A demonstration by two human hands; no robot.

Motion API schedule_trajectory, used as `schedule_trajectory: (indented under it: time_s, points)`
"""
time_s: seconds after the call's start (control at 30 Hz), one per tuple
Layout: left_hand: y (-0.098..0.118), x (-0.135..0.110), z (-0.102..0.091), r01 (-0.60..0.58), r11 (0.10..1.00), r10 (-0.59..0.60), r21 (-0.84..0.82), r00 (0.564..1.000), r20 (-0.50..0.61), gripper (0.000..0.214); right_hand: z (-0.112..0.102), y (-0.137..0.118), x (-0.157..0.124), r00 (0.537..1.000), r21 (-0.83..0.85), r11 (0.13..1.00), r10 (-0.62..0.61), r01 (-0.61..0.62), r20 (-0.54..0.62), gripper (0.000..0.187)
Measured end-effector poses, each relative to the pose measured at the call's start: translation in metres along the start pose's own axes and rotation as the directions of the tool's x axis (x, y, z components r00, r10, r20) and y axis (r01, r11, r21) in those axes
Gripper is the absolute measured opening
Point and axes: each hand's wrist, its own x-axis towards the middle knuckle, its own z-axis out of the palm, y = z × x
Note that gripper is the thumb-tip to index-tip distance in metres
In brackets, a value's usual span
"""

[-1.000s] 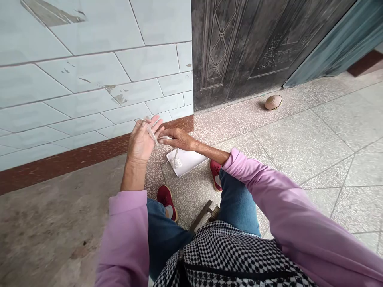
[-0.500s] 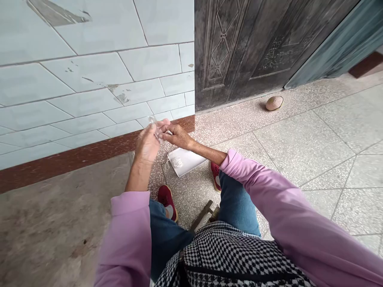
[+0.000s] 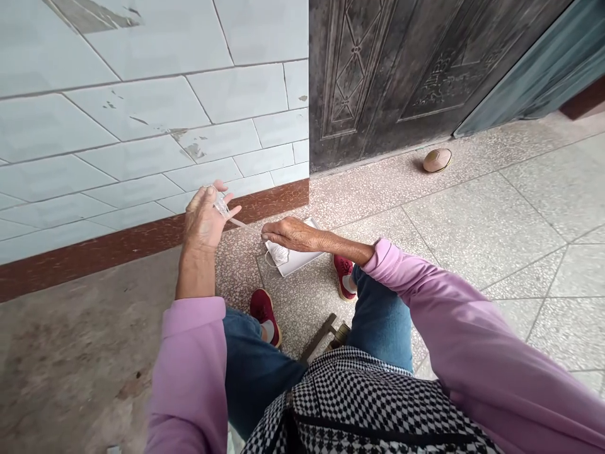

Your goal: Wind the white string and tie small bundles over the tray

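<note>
My left hand (image 3: 205, 217) is raised in front of the tiled wall, its thumb and some fingers closed around a clear, shiny plastic strip (image 3: 221, 205) that looks bunched there. From it a thin see-through length runs down to the right, into the pinched fingers of my right hand (image 3: 293, 233). Whether it is tape or plain film I cannot tell. Below my right hand a ball of white yarn (image 3: 278, 255) lies in a shallow white tray (image 3: 302, 260) on the floor, partly covered by that hand. A loose yarn end loops over the tray's left side.
Red shoes (image 3: 263, 312) stand near the tray, with part of a wooden stool (image 3: 319, 337) between the legs. A rounded pinkish object (image 3: 437, 160) lies by the dark carved door (image 3: 368, 82). The tiled wall (image 3: 142, 107) rises ahead on the left.
My hands have moved apart: the left went left, the right slightly right and down. The clear strip now stretches between them, and more of the tray's yarn end shows.
</note>
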Motion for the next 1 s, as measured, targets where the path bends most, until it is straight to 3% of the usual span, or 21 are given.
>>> schedule_trajectory:
  time_s: [0.13, 0.3, 0.47, 0.6, 0.7, 0.83, 1.0]
  points:
    - [-0.004, 0.001, 0.002, 0.018, 1.000, -0.017, 0.017, 1.000, -0.024, 0.077, -0.005, -0.002, 0.003, 1.000, 0.016, 1.000, 0.018, -0.018, 0.010, 0.041]
    - [-0.011, 0.002, 0.000, -0.018, 0.990, 0.030, 0.142, 0.996, -0.081, 0.074, -0.007, 0.001, 0.001, 0.986, 0.164, 0.978, -0.145, 0.131, 0.076, 0.035]
    - [-0.019, -0.014, 0.014, 0.063, 0.988, -0.082, 0.138, 0.987, 0.136, 0.057, -0.023, 0.015, 0.016, 0.979, 0.221, 0.967, -0.084, 0.125, -0.184, 0.033]
    - [-0.010, -0.031, 0.039, 0.258, 0.965, -0.258, 0.054, 0.884, 0.390, 0.053, -0.042, 0.030, 0.030, 0.939, 0.274, 0.962, 0.074, 0.022, -0.335, 0.036]
    - [0.004, -0.038, 0.053, 0.309, 0.951, -0.283, 0.020, 0.842, 0.459, 0.048, -0.047, 0.042, 0.035, 0.908, 0.303, 0.952, 0.163, -0.042, -0.386, 0.032]
    - [0.018, -0.040, 0.065, 0.300, 0.951, -0.229, -0.071, 0.841, 0.490, 0.048, -0.041, 0.055, 0.039, 0.913, 0.439, 0.895, 0.235, -0.071, -0.333, 0.037]
    - [0.028, -0.041, 0.072, 0.334, 0.935, -0.255, -0.120, 0.867, 0.428, 0.039, -0.028, 0.050, 0.039, 0.968, 0.697, 0.713, 0.221, -0.079, -0.116, 0.033]
